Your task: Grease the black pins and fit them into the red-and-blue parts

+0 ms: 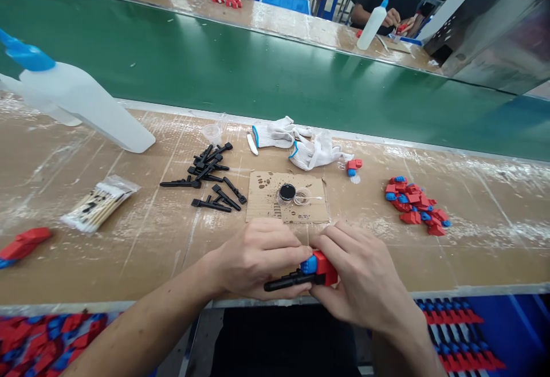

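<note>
Close to the table's front edge, both hands are closed around one small assembly. My right hand [358,271] grips a red toy arm [329,268] with a blue fist. A black toy gun [286,283] lies against the fist, its barrel pointing left. My left hand [262,254] pinches the gun from beneath, with a finger at the blue fist. Just beyond, a stained cardboard piece [262,205] bears a small cup of black liquid [287,192] and another cup with a cotton swab [315,197]. More black toy guns [210,165] lie loosely piled to the left.
Red and blue toy arms [415,202] are heaped at right. White gloves [315,150], bagged cotton swabs [101,202] and a squeeze bottle [86,102] lie around. Bins of parts [43,342] sit below the edge. Beyond the green belt [215,62], other people work.
</note>
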Demonstrator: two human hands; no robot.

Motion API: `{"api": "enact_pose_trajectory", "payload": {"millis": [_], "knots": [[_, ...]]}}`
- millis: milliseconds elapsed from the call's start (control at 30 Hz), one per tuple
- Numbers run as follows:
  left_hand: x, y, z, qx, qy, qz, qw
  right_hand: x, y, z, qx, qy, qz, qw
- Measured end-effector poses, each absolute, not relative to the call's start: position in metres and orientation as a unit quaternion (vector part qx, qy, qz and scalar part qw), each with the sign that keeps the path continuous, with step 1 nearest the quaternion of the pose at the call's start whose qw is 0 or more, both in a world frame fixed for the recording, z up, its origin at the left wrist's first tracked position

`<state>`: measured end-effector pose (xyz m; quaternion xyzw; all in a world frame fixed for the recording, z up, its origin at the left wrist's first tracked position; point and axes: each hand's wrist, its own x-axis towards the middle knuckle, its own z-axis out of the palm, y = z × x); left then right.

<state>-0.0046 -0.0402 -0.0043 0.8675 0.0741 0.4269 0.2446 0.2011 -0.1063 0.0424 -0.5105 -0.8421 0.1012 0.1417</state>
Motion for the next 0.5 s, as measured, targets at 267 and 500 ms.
{"api": "enact_pose_trajectory", "payload": {"millis": [267,500], "knots": [[-0.005,-0.047,-0.008,0.829,0.05,0.414,0.373,0.192,-0.107,0.058,-0.524,-0.826,0.205,-0.008],[-0.003,-0.053,-0.008,0.831,0.04,0.406,0.379,0.193,-0.115,0.039,-0.494,-0.831,0.237,0.092]]}}
